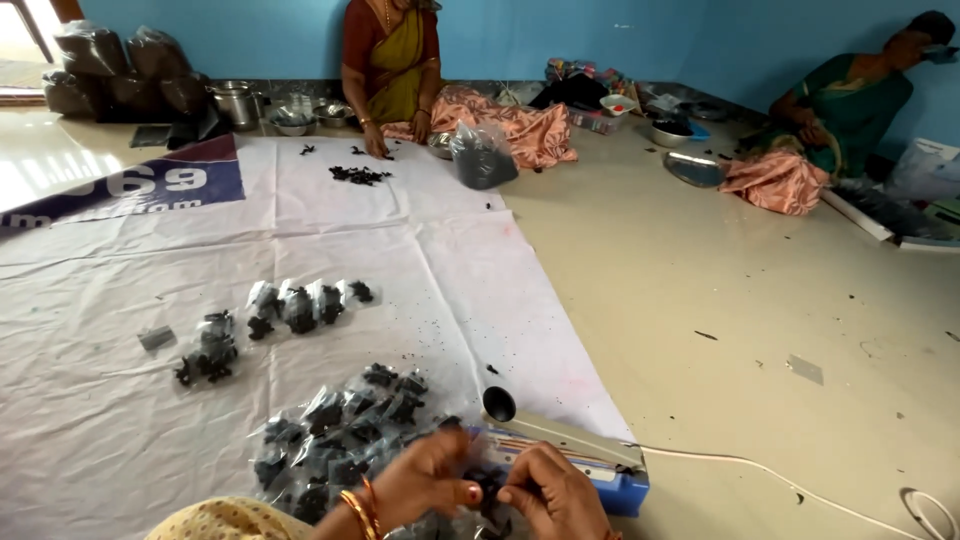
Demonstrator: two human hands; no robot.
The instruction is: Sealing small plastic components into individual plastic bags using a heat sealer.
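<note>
1. At the bottom edge of the head view: left hand, bangles at the wrist, and right hand meet fingertip to fingertip, both pinched on a small clear packet of dark pieces held between them.
2. Just behind the hands: a blue heat sealer with a pale raised arm and round black knob, lying on the edge of the white sheet. A white cord runs from it across the floor to the right.
3. Left of the sealer, touching the left hand's area: a heap of filled packets, clear plastic with dark contents, piled loosely on the sheet.
4. Farther up the sheet: a short row of packets, and beside it a smaller cluster; a single flat grey piece lies to their left.
5. Far end of the sheet: a loose dark pile before a seated person, with a part-filled clear bag near that person.
6. Back left corner: stacked dark bags and steel pots.
7. Right wall: a second seated person, a steel plate on the floor nearby.
</note>
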